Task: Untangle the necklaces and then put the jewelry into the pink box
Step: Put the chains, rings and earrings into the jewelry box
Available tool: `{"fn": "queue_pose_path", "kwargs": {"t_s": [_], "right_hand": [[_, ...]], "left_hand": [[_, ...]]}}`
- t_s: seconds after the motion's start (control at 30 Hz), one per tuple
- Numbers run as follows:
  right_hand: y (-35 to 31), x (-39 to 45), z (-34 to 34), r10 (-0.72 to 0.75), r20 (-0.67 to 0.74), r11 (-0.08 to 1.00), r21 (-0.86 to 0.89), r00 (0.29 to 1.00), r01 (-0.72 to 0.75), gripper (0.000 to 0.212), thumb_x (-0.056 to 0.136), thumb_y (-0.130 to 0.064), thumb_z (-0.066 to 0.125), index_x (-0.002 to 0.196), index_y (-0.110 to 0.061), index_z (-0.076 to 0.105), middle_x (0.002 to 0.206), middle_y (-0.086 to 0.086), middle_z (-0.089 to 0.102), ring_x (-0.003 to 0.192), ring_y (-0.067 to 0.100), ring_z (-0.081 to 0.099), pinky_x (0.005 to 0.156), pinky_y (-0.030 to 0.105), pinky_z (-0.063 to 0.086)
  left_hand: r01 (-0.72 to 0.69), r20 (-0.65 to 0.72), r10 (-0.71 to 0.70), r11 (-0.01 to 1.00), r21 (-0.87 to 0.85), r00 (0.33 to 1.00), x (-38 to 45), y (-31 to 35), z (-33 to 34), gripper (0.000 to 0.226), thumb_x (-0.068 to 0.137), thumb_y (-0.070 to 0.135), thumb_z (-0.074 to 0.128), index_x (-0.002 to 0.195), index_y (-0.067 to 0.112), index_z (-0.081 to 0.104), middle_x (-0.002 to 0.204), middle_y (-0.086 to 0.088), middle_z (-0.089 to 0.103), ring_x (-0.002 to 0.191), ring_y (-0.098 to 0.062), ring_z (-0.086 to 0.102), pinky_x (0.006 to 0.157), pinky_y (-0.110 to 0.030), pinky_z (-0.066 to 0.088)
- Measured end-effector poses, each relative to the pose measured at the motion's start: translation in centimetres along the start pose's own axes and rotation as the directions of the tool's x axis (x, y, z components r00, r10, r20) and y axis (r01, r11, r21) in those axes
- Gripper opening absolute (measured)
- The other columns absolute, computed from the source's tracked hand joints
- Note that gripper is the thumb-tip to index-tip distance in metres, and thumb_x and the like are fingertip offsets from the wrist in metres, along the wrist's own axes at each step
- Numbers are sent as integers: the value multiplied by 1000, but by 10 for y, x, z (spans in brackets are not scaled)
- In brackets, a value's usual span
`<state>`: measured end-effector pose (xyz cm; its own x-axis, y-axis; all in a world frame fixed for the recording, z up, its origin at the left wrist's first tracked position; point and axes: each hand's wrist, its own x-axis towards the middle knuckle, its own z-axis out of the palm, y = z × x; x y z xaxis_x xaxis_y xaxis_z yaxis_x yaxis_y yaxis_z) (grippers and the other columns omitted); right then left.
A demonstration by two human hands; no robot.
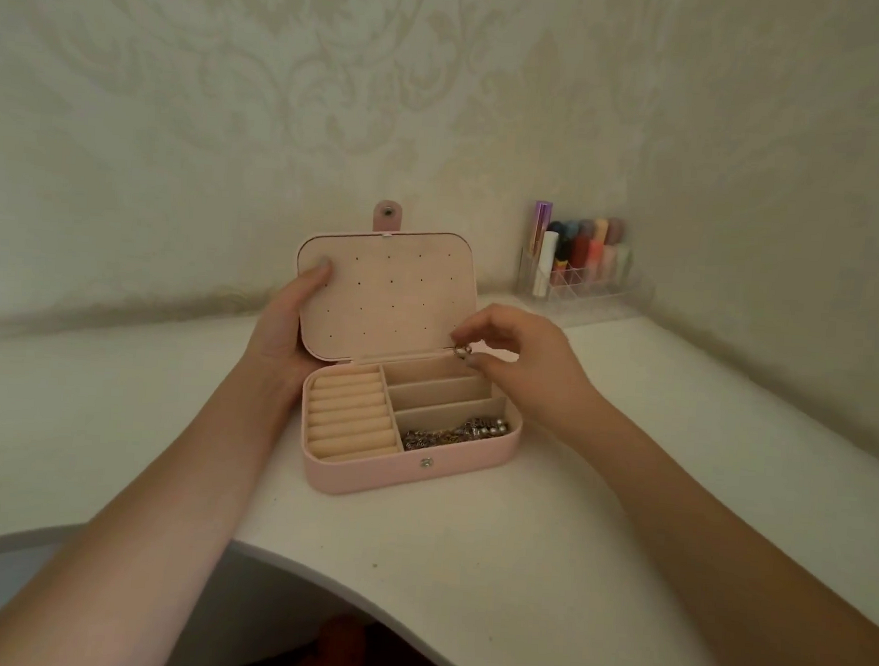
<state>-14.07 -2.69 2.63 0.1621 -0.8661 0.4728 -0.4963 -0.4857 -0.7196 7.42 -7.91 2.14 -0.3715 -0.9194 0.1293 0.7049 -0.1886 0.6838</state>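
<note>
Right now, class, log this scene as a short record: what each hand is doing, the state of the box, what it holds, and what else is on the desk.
left hand: holds open lid
right hand: pinches small ring over far compartments
pink jewelry box: open on white desk
necklaces: piled in nearest compartment
ring rolls: bare
clear organizer: cosmetics, far right corner

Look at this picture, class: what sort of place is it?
Probably a bedroom dressing table: a clear organiser of cosmetics, patterned wallpaper and a pink jewellery box on a white tabletop.
</note>
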Motion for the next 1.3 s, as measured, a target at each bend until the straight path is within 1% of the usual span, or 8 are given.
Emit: {"fn": "queue_pose_path", "kwargs": {"t_s": [0.13,0.2,0.4,0.67,0.87,1.03,1.17,1.3], "right_hand": [[13,10,-19,44,-222,992,128,974,-16,23,86,3,60,99,-15,66,100,-4,67,91,0,62,83,10,46],[33,11,-38,29,-446,995,-71,895,-67,22,92,-1,53,107,-13,66,107,0,66,101,10,61,87,7,41],[83,3,-47,244,-109,665,-705,964,-248,46,101,-25,38,146,-18,33,150,7,38,140,25,31,114,40,25],[72,2,-46,274,-297,654,-639,915,-404,28,97,-28,47,102,-7,65,100,12,67,93,29,59,76,35,47],[61,0,-47,286,-370,673,-578,884,-460,20,91,-25,58,103,-11,64,103,5,67,97,24,59,85,38,49],[20,3,-32,7,-314,976,-204,950,-74,15,82,-19,72,97,-15,71,90,-3,69,84,9,62,77,18,48],[-4,5,-9,-163,-45,970,-191,986,152,14,79,-16,74,93,-18,75,84,-15,65,83,-2,57,76,9,41],[6,5,0,-91,15,985,-146,996,92,23,82,-9,70,103,-17,73,96,-8,69,82,-7,57,80,7,42]], "left_hand": [[-2,-18,1,1000,-6,1000,-1,0,2,38,93,32,45,100,11,75,116,-13,67,100,-32,67,81,-56,53],[-6,-15,6,1000,-2,1000,0,0,0,36,90,32,48,99,11,76,116,-14,67,100,-32,67,80,-54,54],[5,13,-5,1000,-10,1000,5,0,-5,41,93,34,44,119,11,66,128,-13,61,113,-33,61,96,-53,47],[-10,14,10,1000,-7,1000,-1,0,0,43,96,33,40,101,10,75,116,-13,68,103,-31,66,83,-52,54],[9,26,-8,999,-31,1000,2,0,-6,42,93,34,44,124,11,62,134,-13,56,122,-33,54,101,-56,41],[-6,0,6,1000,-26,1000,1,1,-2,43,87,34,53,123,12,63,134,-13,57,122,-34,54,107,-54,34],[1,4,-1,1000,-28,1000,1,2,0,55,84,33,58,134,13,52,139,-11,52,129,-34,47,111,-55,28],[-2,-26,2,1000,-10,1000,-1,1,5,37,89,33,52,114,12,69,127,-12,62,115,-33,59,97,-55,45]]}}
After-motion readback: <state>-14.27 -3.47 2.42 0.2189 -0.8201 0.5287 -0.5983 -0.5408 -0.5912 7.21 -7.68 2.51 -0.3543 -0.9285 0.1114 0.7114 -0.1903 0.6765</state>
